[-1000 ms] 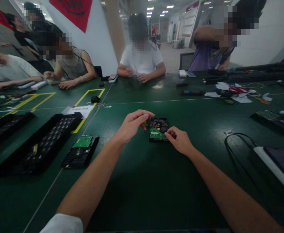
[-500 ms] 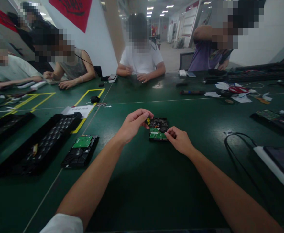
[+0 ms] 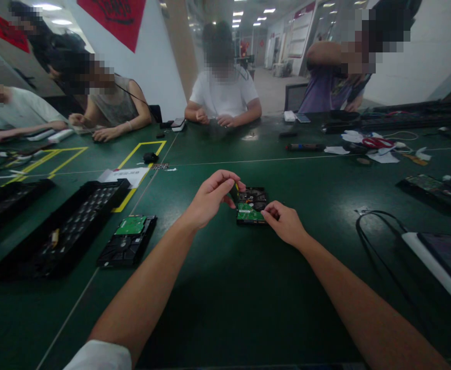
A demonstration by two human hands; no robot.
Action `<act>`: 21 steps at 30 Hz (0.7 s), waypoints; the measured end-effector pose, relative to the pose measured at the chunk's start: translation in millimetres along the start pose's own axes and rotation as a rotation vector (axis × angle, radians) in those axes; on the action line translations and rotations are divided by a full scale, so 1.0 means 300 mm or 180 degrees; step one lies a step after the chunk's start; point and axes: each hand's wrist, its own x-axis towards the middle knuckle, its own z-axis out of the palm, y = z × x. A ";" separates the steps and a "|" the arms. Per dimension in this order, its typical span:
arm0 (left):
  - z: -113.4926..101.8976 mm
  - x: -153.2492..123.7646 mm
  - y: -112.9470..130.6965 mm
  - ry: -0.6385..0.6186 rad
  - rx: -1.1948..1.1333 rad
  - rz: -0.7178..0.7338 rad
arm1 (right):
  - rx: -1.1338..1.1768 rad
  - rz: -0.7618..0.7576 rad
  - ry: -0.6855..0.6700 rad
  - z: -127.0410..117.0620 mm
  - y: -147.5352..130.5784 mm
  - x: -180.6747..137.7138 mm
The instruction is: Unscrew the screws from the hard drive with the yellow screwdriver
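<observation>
A hard drive (image 3: 250,215) lies with its green circuit board up on the green table, in front of me. Above its left edge, my left hand (image 3: 214,195) is closed in a pinch on a small yellow-and-black screwdriver (image 3: 237,191); the fingers cover most of it and its tip is hard to make out. My right hand (image 3: 285,221) is closed at the drive's right edge, thumb and fingertips gripping it near the corner. A second hard drive (image 3: 127,240), also board side up, rests to the left of my left forearm.
Long black trays (image 3: 67,226) stand at the left. A white device with a dark screen (image 3: 441,262) and a black cable (image 3: 379,257) lie at the right. Another circuit-board unit (image 3: 435,190) sits beyond it. Several people sit across the table, behind scattered papers (image 3: 383,155) and wires.
The screwdriver has turned in my left fingers, so its yellow part shows as a thinner strip. My left fingers have shifted slightly; my right hand and the drive stay in place.
</observation>
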 end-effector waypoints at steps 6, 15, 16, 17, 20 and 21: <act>0.000 0.002 -0.001 -0.0021 -0.0032 -0.0068 | -0.0030 -0.0043 0.0043 0.006 0.010 0.002; 0.003 0.001 -0.002 0.0121 0.0557 0.0085 | -0.0028 -0.0056 0.0023 0.008 0.013 0.003; 0.002 0.000 0.000 0.0111 0.0586 0.0068 | -0.0021 -0.0045 0.0010 0.008 0.013 0.003; 0.001 0.000 0.001 0.0091 0.0604 0.0046 | -0.0015 -0.0029 0.0005 0.007 0.013 0.003; -0.002 -0.001 0.003 -0.0005 0.0533 -0.0031 | 0.0008 0.0009 -0.0018 0.003 0.008 0.001; -0.002 -0.002 0.003 -0.0038 0.0450 -0.0053 | 0.0016 0.0018 -0.0025 0.001 0.006 -0.001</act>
